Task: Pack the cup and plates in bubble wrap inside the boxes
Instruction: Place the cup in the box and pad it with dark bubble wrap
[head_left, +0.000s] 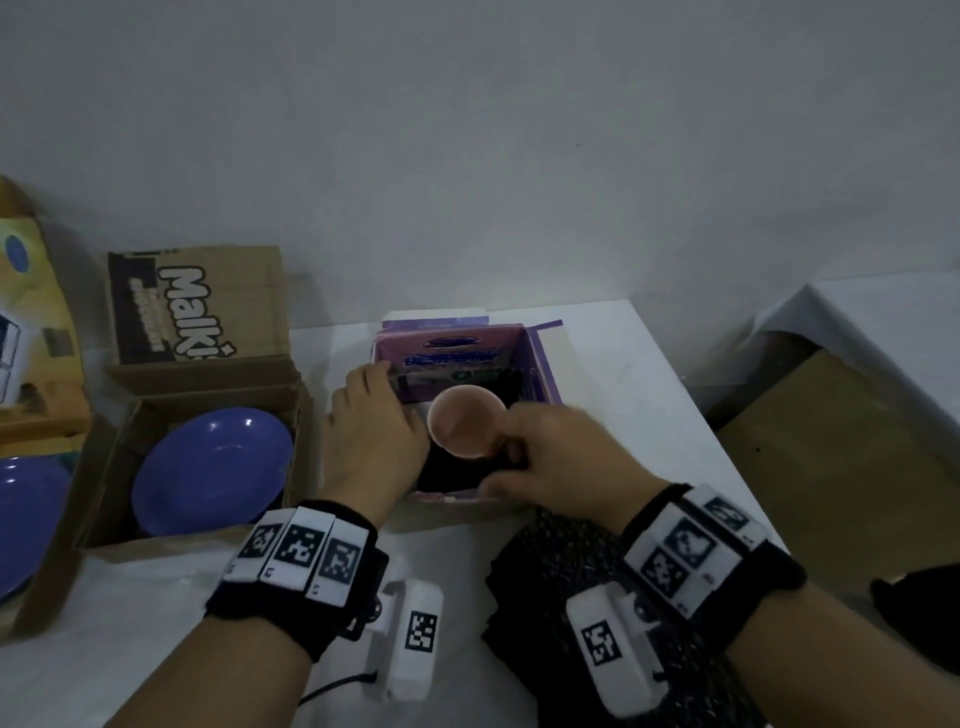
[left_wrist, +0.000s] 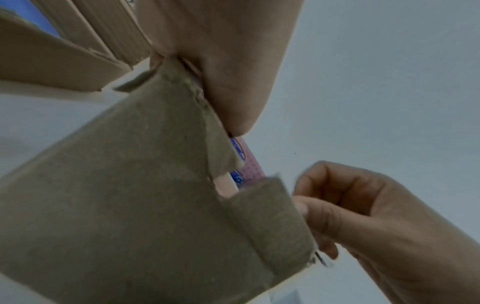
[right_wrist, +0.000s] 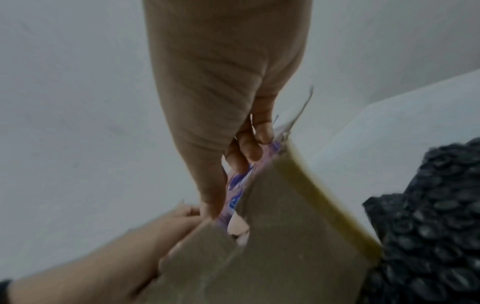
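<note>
A pink cup (head_left: 464, 427) stands upright in the open purple box (head_left: 540, 364), with black bubble wrap (head_left: 452, 475) around it below the rim. My left hand (head_left: 374, 415) holds the box's left wall, fingers over its top edge. My right hand (head_left: 550, 457) grips the near right wall, with its fingers curled over the rim (right_wrist: 249, 144). The left wrist view shows the box's brown outside (left_wrist: 130, 205) with my right hand (left_wrist: 350, 205) curled at its edge. One blue plate (head_left: 213, 467) lies unwrapped in a brown cardboard box (head_left: 202, 306) on the left.
A second blue plate (head_left: 26, 519) lies in another box at the far left edge. A dark roll of bubble wrap (head_left: 540, 571) sits on the white table under my right forearm. A brown carton (head_left: 831, 441) stands off the table's right side. The wall is close behind.
</note>
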